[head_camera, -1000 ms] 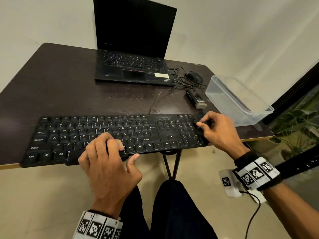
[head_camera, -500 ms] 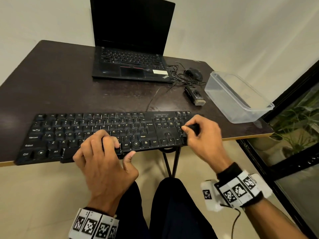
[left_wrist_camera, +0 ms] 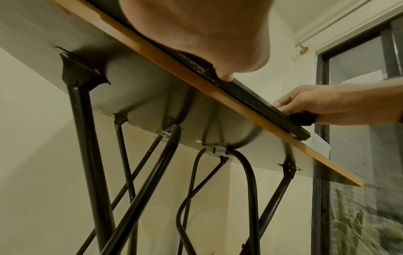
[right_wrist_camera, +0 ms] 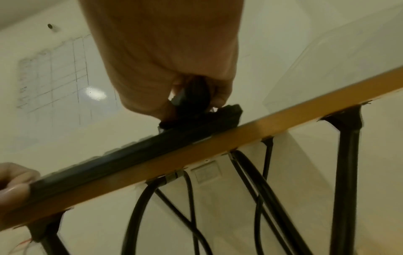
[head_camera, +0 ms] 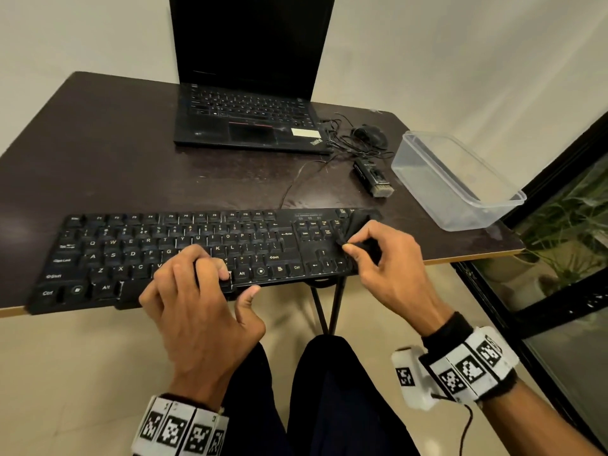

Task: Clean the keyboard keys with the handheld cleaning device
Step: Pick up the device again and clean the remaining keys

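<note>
A black keyboard (head_camera: pixel 197 238) lies along the front edge of the dark table (head_camera: pixel 98 159). My left hand (head_camera: pixel 230 281) grips it near the space bar, with fingers curled on the keys and the thumb (left_wrist_camera: pixel 224 75) against the front edge. My right hand (head_camera: pixel 352 250) pinches a black cloth (head_camera: pixel 353 225) that lies on the number pad at the keyboard's right end; the cloth (right_wrist_camera: pixel 191 98) bunches under the fingers. A small black handheld brush device (head_camera: pixel 373 177) lies untouched on the table behind the keyboard.
An open laptop (head_camera: pixel 250 120) stands at the back, with a mouse (head_camera: pixel 368 133) and tangled cables to its right. A clear plastic container (head_camera: pixel 460 179) sits at the table's right edge. Black folding legs (left_wrist_camera: pixel 87 138) run under the table. A glass door (head_camera: pixel 559 258) is on the right.
My right hand has slid left from the keyboard's right end onto the number pad, dragging the cloth with it. The left hand has kept its hold.
</note>
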Motion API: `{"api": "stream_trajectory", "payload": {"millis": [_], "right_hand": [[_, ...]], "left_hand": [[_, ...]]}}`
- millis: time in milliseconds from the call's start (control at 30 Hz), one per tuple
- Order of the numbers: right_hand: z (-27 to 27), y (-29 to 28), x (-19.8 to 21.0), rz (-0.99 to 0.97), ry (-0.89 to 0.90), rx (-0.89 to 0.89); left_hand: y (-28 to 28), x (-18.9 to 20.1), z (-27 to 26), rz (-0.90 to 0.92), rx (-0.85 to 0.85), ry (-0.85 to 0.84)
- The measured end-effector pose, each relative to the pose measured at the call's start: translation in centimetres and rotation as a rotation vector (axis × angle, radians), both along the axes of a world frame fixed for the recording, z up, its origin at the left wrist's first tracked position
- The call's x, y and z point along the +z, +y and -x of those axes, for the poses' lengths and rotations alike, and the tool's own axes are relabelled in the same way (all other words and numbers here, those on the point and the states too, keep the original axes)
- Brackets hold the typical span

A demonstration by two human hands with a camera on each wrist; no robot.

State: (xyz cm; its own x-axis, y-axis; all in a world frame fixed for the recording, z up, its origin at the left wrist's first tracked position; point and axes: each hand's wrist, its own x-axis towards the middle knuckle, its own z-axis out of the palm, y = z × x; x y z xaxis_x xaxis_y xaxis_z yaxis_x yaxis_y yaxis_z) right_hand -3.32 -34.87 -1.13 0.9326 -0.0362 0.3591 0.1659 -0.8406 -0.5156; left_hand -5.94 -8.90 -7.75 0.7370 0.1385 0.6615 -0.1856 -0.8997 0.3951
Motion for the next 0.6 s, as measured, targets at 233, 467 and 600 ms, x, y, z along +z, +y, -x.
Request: {"api": "stream_trajectory", "payload": {"millis": [233,467,600], "right_hand": [[1.2,-1.1,0.2,-0.086,-0.011,-0.138],[1.8,-3.0,-0.2,0.043,-0.124,-0.196],[2.0,-3.3,-0.7,-0.069,-0.134,-0.237]], "left_hand": [[0.0,0.1,0.0,0.002,-0.007,0.005],[0.1,0.0,0.0,0.016,-0.018,0.001],[0.0,-0.1,0.1,0.013,-0.008,-0.003]]}}
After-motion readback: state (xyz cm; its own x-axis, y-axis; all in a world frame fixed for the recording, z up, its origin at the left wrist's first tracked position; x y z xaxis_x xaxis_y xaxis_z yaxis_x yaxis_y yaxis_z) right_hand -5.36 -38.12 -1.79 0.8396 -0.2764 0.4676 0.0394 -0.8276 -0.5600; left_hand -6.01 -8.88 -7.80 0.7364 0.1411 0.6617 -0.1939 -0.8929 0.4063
